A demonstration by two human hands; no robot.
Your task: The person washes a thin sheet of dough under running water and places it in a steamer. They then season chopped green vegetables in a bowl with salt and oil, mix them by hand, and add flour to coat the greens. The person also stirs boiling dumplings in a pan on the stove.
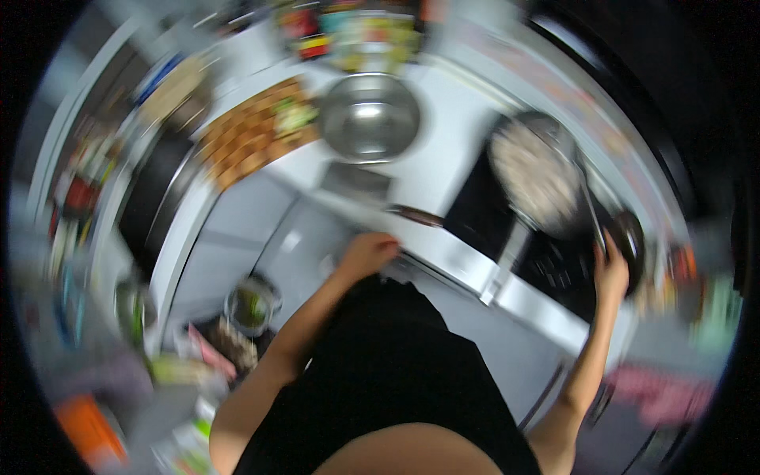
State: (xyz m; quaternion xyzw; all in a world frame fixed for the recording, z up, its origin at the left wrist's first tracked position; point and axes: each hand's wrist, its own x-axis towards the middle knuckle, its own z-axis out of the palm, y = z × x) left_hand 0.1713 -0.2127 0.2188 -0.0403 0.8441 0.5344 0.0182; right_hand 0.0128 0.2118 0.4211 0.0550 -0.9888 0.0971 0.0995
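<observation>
My right hand (610,270) grips the thin handle of a metal cooking utensil (589,202), whose far end reaches the pan. Pale, blurred pieces of food (534,172) fill much of this pan (531,222), which stands on a black cooktop (552,267) with its handle (513,252) pointing towards me. Beside my right hand is a dark round lid or pan (632,249). With fingers curled and nothing visible in them, my left hand (371,256) hovers near the counter's front edge. A cleaver (356,183) with a brown handle lies on the counter beyond it.
A steel bowl (368,122) stands behind the cleaver. Chopped pale-green food (294,119) lies on a checkered wooden board (249,139). At left are a sink (151,196) and, lower down, a container (252,306) with green scraps. Bottles and packets (356,32) line the back.
</observation>
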